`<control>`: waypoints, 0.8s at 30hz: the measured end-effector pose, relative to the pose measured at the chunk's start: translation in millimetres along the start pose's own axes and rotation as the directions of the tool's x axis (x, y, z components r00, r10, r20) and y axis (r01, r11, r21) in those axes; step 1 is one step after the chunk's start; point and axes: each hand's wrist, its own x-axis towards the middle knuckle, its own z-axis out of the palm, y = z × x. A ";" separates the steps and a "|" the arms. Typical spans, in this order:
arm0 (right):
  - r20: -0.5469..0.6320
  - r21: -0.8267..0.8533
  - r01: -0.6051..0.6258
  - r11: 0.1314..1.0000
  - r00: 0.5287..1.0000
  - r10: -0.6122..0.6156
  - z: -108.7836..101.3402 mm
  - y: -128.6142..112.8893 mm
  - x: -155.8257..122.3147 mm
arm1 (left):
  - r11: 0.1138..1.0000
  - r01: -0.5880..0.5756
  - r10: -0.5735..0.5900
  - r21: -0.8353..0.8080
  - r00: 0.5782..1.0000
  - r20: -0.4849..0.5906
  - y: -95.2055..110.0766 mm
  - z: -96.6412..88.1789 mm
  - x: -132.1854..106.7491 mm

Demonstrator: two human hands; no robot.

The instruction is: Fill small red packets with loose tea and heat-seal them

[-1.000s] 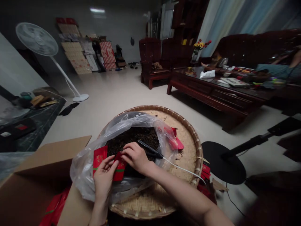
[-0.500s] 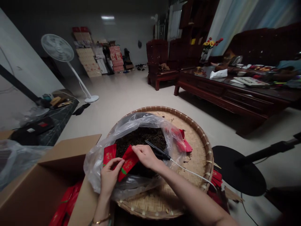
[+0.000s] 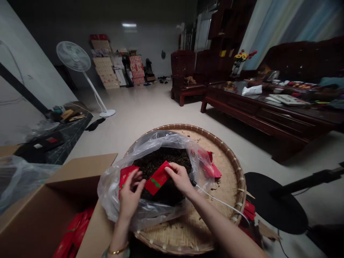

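My right hand [image 3: 179,178] pinches one end of a red packet [image 3: 157,178] with gold printing and a green mark, tilted over the open clear plastic bag [image 3: 107,186]. Dark loose leaves, like tea, [image 3: 172,154] fill that bag. Just left of the packet, my left hand [image 3: 131,191] has thumb and fingers apart with nothing between them. Behind its fingers more red packets [image 3: 125,173] lie at the bag's left side. A black device's end [image 3: 192,182] with a white cord shows beside my right hand, which hides the rest of it.
The bag sits on a round woven bamboo tray [image 3: 223,200], with red packets [image 3: 213,170] on its right part. An open cardboard box [image 3: 80,172] holding red packets stands at left. A black round stand base [image 3: 276,202] is at right, a low wooden table [image 3: 255,111] beyond.
My left hand has let go of the red packet and its fingers have parted. My right hand has moved a little right with the packet, now turned more sideways.
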 end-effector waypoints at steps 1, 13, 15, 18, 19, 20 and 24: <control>-0.003 -0.055 0.060 0.997 0.998 -0.061 2.4 -2.3 -3.9 | 0.995 0.064 -0.054 -0.073 0.988 0.143 3.9 8.1 -7.3; 0.118 -0.402 0.286 0.870 0.958 -0.261 -15.0 -7.9 -17.5 | 0.973 0.171 -0.151 -0.157 0.980 0.132 6.8 31.0 -29.9; 0.154 -0.335 0.194 0.922 0.977 -0.150 -16.5 -10.1 -18.4 | 0.947 0.215 -0.189 -0.240 0.974 0.126 5.2 29.9 -27.5; 0.334 -0.143 0.045 0.989 0.942 0.006 -15.6 -12.9 -22.2 | 0.900 0.276 -0.237 -0.338 0.960 0.152 3.6 28.8 -27.0; 0.404 -0.064 -0.037 0.997 0.913 0.060 -14.6 -12.9 -23.6 | 0.891 0.286 -0.239 -0.352 0.956 0.172 4.3 28.3 -27.5; 0.458 0.006 -0.131 0.991 0.882 0.114 -13.6 -12.0 -24.7 | 0.891 0.288 -0.232 -0.352 0.953 0.193 5.7 27.6 -28.0; 0.482 0.168 -0.367 0.915 0.840 0.249 -12.6 -4.7 -24.7 | 0.920 0.276 -0.190 -0.279 0.935 0.299 14.4 22.8 -26.6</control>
